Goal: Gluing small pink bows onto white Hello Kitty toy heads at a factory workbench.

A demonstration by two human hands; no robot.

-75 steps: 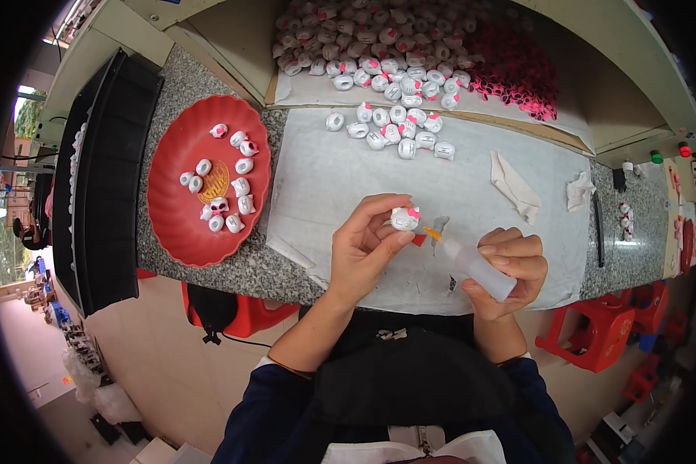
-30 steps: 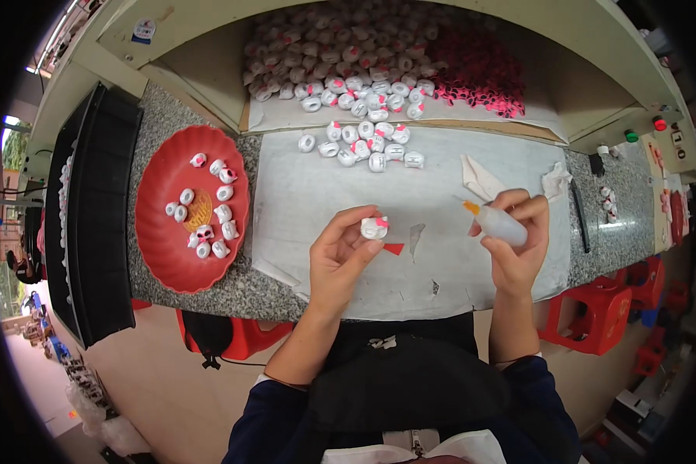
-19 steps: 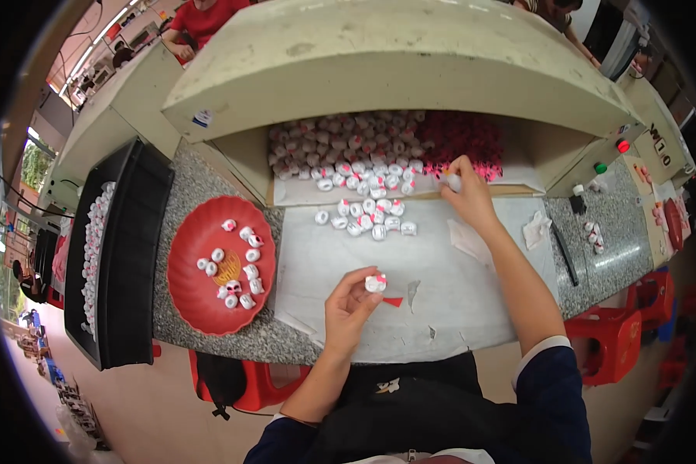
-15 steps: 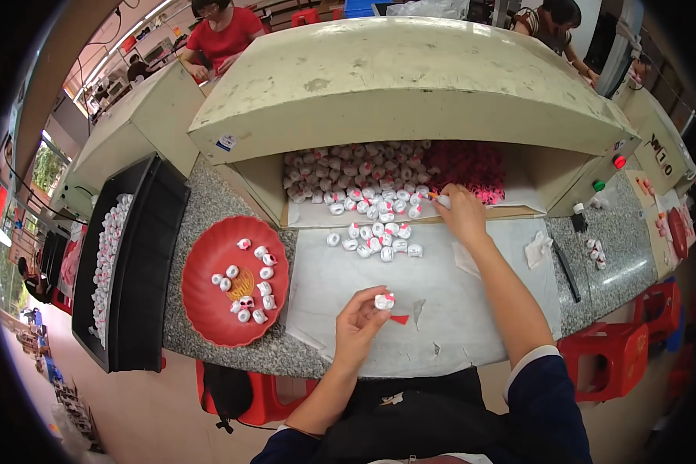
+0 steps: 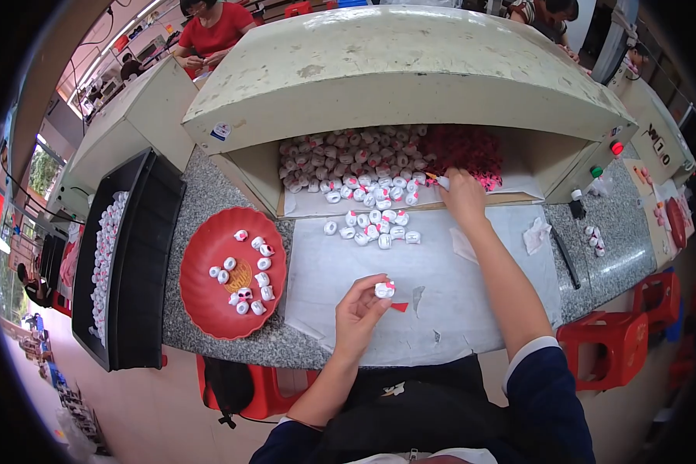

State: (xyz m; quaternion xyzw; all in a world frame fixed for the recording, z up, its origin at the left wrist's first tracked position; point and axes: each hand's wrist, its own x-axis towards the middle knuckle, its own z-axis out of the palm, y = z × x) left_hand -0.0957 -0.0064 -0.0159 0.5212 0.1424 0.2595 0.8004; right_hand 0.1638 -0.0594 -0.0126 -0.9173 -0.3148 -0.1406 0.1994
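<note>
Between the fingertips of my left hand [image 5: 356,315] is a small white rounded figure piece [image 5: 384,291] with pink marks, held above the paper-covered table. My right hand [image 5: 466,198] reaches to the mouth of the cream metal box [image 5: 410,97] and grips a slim white tool [image 5: 443,182] with an orange tip. That tip is beside a heap of small pink pieces [image 5: 475,158]. To its left inside the box lies a large pile of white figure pieces [image 5: 348,155]. Several more white pieces [image 5: 384,240] sit on the white paper [image 5: 487,309] in front.
A red scalloped dish [image 5: 201,313] with several white pieces stands at left, beside a black bin [image 5: 139,309] of similar pieces. A black rod [image 5: 565,259] and crumpled tissue [image 5: 537,235] lie at right. A red scrap [image 5: 399,307] is near my left hand. Other people work beyond the box.
The view has tipped slightly, so the scene sits a little higher. My right hand stays by the pink heap with the tool. My left hand still holds the white figure piece.
</note>
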